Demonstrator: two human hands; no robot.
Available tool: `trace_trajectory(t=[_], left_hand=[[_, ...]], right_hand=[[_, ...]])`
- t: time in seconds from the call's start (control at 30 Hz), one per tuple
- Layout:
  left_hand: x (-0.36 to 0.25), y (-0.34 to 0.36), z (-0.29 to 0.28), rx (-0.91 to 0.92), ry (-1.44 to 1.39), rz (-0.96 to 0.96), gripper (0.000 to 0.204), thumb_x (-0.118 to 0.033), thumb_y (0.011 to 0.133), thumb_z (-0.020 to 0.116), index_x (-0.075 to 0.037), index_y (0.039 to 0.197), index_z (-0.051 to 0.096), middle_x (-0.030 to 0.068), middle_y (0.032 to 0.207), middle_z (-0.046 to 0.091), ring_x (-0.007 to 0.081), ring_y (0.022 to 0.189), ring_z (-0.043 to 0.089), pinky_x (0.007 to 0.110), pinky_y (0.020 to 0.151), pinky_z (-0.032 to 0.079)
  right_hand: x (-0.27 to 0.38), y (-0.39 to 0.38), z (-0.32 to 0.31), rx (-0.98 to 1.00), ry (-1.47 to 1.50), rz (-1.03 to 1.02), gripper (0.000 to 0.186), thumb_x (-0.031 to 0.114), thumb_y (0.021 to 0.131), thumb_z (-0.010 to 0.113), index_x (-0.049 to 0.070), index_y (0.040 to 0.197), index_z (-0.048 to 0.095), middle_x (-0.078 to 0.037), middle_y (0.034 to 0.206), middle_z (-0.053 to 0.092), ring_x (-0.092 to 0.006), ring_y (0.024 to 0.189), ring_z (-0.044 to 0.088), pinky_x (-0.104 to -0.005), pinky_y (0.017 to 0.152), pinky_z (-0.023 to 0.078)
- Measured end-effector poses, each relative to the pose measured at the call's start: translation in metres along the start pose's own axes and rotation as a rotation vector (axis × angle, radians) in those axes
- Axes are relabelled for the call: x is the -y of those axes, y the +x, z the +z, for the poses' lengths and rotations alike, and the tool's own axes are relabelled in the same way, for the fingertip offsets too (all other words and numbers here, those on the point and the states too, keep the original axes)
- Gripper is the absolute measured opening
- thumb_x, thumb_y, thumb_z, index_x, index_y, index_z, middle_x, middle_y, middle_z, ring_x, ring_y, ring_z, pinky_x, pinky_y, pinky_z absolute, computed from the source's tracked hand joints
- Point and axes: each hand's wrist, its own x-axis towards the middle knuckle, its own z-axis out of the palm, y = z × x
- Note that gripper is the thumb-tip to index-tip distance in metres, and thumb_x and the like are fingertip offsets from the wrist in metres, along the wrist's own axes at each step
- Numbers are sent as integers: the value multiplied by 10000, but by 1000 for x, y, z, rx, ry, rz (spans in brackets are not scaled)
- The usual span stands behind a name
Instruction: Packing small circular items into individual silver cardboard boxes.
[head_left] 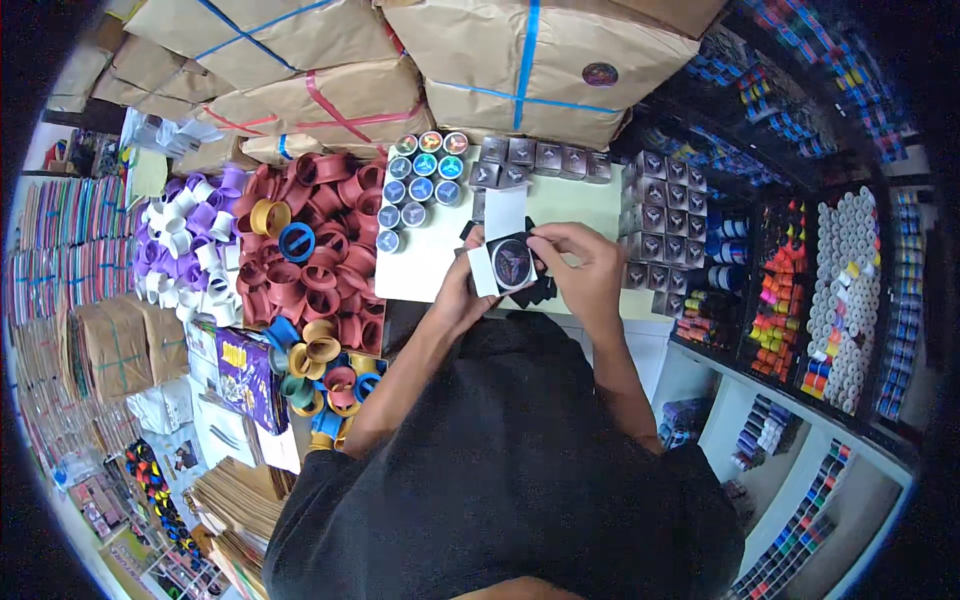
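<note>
My left hand [462,294] is wrapped round a small dark box [482,272] whose white-lined flaps stand folded out. A dark round tin [513,264] with a pale rim and a three-armed design shows at the box's opening. At the box's right edge, the thumb and forefinger of my right hand [585,266] are closed together. Just beyond my hands, rows of round tins [421,190] with shiny patterned lids stand on the pale table [410,280]. Black pieces [540,291] lie partly hidden beneath the box.
Small dark boxes [663,215] are stacked at the table's right, with more boxes [548,158] along its back. Red plastic ring-shaped pieces [320,250] heap up to the left. Big paper-wrapped parcels [540,70] border the far side; thread-spool racks [845,300] line the right.
</note>
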Motion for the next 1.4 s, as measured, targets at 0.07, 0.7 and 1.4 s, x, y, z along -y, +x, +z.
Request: trace_trajectory(t=[0.07,0.7,1.4], left_hand=[[-8,-3,-1,-105,17,8,306,-378,1033,466,-135,1218,454,46,1144,605,147,970,660,303,742,575],[-79,-19,-89,92,25,-94,303,-375,1049,469,-161,1262,452,8,1146,605,113,1011,645,278,786,559],[-114,-51,-129,220,-533,-372,723,-535,1021,436,-27,1523,322,249,1469,468,500,1306,498,636,1072,456]], right_hand=[[3,0,12,31,-31,51,127,19,840,769,-6,963,749,-99,932,748,-153,806,729,-285,698,596],[17,-1,115,-46,-98,19,73,41,848,762,3,902,729,-54,875,680,-80,733,645,-235,606,508],[33,-1,162,204,467,33,692,532,1025,485,-24,1435,438,-199,1360,573,-282,1267,549,-429,1065,436]])
